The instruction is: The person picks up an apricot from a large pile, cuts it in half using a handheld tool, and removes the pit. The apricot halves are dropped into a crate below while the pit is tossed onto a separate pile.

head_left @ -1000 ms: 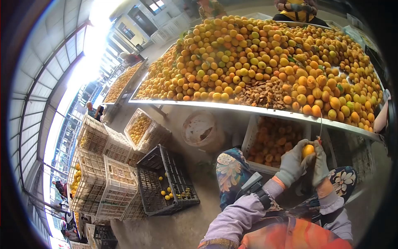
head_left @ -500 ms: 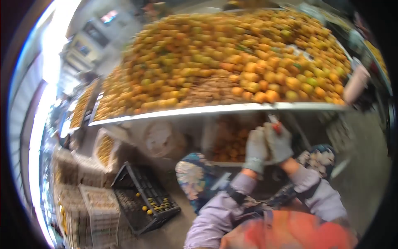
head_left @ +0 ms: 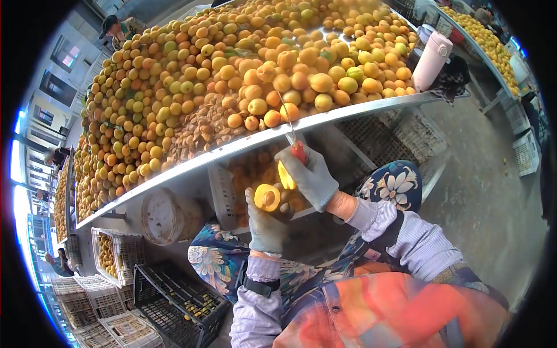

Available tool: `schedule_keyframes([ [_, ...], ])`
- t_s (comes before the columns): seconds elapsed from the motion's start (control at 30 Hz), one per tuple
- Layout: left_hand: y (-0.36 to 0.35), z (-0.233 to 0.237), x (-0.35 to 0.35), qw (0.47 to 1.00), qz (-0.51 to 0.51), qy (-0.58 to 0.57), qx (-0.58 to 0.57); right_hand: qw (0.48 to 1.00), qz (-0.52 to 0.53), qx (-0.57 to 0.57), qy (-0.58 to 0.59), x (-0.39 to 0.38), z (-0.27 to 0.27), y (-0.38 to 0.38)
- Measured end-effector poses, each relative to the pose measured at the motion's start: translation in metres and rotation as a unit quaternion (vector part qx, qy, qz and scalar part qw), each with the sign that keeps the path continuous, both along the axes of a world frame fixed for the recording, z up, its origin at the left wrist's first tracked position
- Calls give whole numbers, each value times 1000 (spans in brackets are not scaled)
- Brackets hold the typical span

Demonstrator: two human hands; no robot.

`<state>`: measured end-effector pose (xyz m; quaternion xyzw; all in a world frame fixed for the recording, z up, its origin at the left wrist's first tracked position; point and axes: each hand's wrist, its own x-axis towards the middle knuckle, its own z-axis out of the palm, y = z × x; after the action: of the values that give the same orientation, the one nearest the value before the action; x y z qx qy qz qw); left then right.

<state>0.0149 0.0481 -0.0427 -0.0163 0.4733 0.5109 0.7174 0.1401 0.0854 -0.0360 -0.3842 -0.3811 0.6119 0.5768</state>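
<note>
My left hand (head_left: 266, 227), in a pale work glove, holds a cut apricot half (head_left: 267, 198) between thumb and fingers. Its face is turned up, with a brown pit or hollow in the middle. Close beside it, my gloved right hand (head_left: 311, 178) is wrapped around the red handle of a knife (head_left: 298, 152), whose thin blade points up towards the table edge. A second apricot piece (head_left: 286, 176) sits at the fingers of that same hand. Beneath both hands stands a light crate (head_left: 222, 196) with apricots in it, partly hidden by the hands.
A metal-edged table (head_left: 243, 145) carries heaped apricots (head_left: 191, 64) and a pile of pits (head_left: 203, 124). A pink flask (head_left: 432, 61) stands at its right end. On the floor are a white bucket (head_left: 165, 216), a black crate (head_left: 174, 296) and stacked crates (head_left: 81, 301). A person (head_left: 119, 30) is across the table.
My hands were together around the red-handled knife; now they are apart, and a cut apricot half shows in the left and another piece at the right. The view has turned.
</note>
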Motion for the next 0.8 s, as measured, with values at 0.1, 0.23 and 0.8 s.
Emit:
schedule_keyframes([
  [0.1,-4,-7,-13,997,-15,-44,54,998,18,-1,-59,-4,-22,15],
  [0.23,-12,4,-18,999,20,1,49,981,-15,59,-184,-9,-17,19],
  [0.8,-50,-38,-12,968,-150,-83,185,975,197,-29,97,14,56,-20],
])
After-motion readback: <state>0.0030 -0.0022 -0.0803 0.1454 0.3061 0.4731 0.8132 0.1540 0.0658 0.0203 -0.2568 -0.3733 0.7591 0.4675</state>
